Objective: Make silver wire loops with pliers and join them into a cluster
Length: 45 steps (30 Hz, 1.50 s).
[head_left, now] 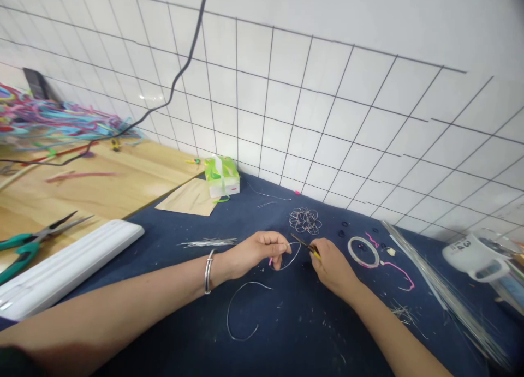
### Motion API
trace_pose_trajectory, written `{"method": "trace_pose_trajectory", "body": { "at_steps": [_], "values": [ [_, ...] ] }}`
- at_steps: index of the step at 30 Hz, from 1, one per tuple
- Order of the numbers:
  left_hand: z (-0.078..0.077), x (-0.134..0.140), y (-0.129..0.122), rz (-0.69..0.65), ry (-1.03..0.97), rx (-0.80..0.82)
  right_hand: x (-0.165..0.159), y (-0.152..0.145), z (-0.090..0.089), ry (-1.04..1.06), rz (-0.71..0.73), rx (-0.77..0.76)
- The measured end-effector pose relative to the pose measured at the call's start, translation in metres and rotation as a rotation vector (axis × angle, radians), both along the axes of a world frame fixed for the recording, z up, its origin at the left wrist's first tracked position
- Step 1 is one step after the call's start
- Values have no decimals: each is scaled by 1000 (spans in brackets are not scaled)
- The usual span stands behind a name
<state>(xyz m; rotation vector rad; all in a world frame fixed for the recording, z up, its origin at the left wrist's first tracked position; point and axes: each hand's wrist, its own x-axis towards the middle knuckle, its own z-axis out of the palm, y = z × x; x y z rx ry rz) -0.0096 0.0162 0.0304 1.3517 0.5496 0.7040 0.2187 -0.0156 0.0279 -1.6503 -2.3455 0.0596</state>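
My left hand (256,252), with a silver bangle on the wrist, pinches a thin wire loop (291,259) over the dark blue cloth (295,322). My right hand (333,267) grips a small yellow-handled plier (308,246) whose tip touches the same loop. A second curved wire (241,311) lies loose on the cloth below my left hand. A tangle of wire rings (305,220) sits just beyond both hands.
A white tape ring (363,251), pink cord (399,273), long straight wires (442,289) and a white cup (470,254) lie right. A green tissue box (221,176), brown paper (190,198), white tray (65,265) and green-handled pliers (28,243) lie left. Grid wall behind.
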Motion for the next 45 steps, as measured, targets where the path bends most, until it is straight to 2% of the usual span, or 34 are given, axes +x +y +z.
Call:
{"method": "trace_pose_trajectory", "body": {
  "at_steps": [5,13,22,29,33,45],
  "values": [
    [-2,-1,0,9,-41,-63,0,-2,7,110,68,113],
    [-1,-2,-1,-31,-97,-132,3,-1,0,145,135,151],
    [-1,-2,-2,-203,-150,-245,-2,-5,6,209,237,100],
    [-2,-3,-2,-313,-126,-261,-6,-8,9,245,333,-21],
    [-3,-4,-1,-326,-127,-260,-6,-8,8,222,336,-19],
    [-4,0,-5,-273,-115,-215,-8,-11,7,28,286,136]
  ]
}}
